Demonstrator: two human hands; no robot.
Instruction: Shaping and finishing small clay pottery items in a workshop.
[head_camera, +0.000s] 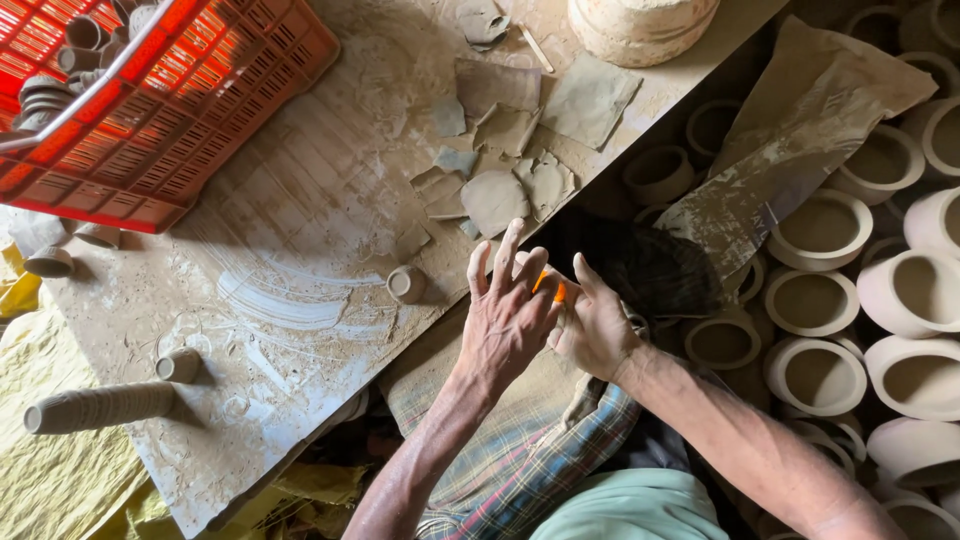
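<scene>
- Two bare hands meet at the edge of a clay-dusted desk (300, 270); the left hand (505, 325) is spread, fingers wide, its grip holding nothing that can be seen
- The right hand (595, 325) lies just beside it, with a small orange object (552, 290) showing between the two; whether the right grip is closed on it cannot be told
- A small clay cup (405, 284) stands on the desk near the left fingertips; torn clay sheets (495, 200) lie beyond
- A red crate (160, 120) holds cups at upper left; unfired pots (815, 300) crowd the right
</scene>
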